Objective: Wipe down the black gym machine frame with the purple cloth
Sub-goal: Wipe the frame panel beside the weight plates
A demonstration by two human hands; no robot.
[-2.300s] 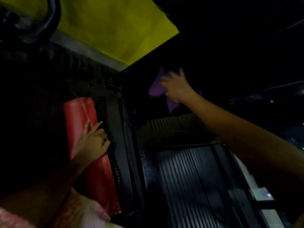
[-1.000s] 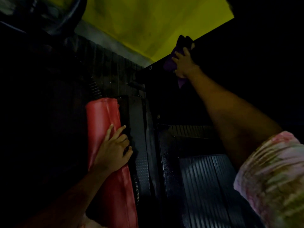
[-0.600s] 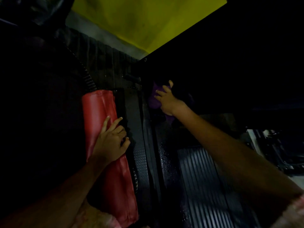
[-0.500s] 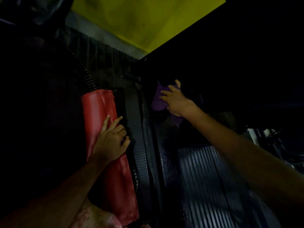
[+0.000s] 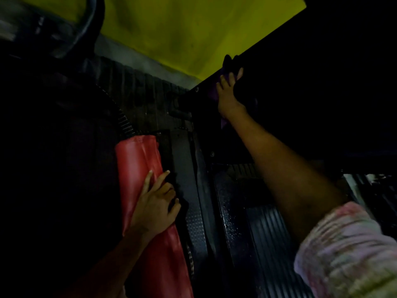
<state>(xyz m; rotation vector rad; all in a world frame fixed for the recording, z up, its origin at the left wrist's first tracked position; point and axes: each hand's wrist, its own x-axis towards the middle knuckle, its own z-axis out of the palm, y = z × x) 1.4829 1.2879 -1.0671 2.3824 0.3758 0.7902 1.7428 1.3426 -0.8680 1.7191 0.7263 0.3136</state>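
Note:
The scene is very dark. My right hand [image 5: 228,93] reaches up and presses the purple cloth [image 5: 212,94] flat against the black gym machine frame [image 5: 279,87] near its upper edge, fingers stretched out. Only small bits of the cloth show, left of the hand and below the wrist. My left hand [image 5: 155,203] rests on the red padded roll [image 5: 141,168] at the lower left, fingers spread over its right edge.
A yellow wall [image 5: 193,29] lies beyond the frame's edge. A black ribbed platform [image 5: 270,244] and a black textured rail [image 5: 193,211] run below. A dark curved bar [image 5: 90,24] sits at the top left. Everything to the right is in shadow.
My right hand has swept the cloth up the frame from lower down to its upper edge. The left hand stays on the red pad.

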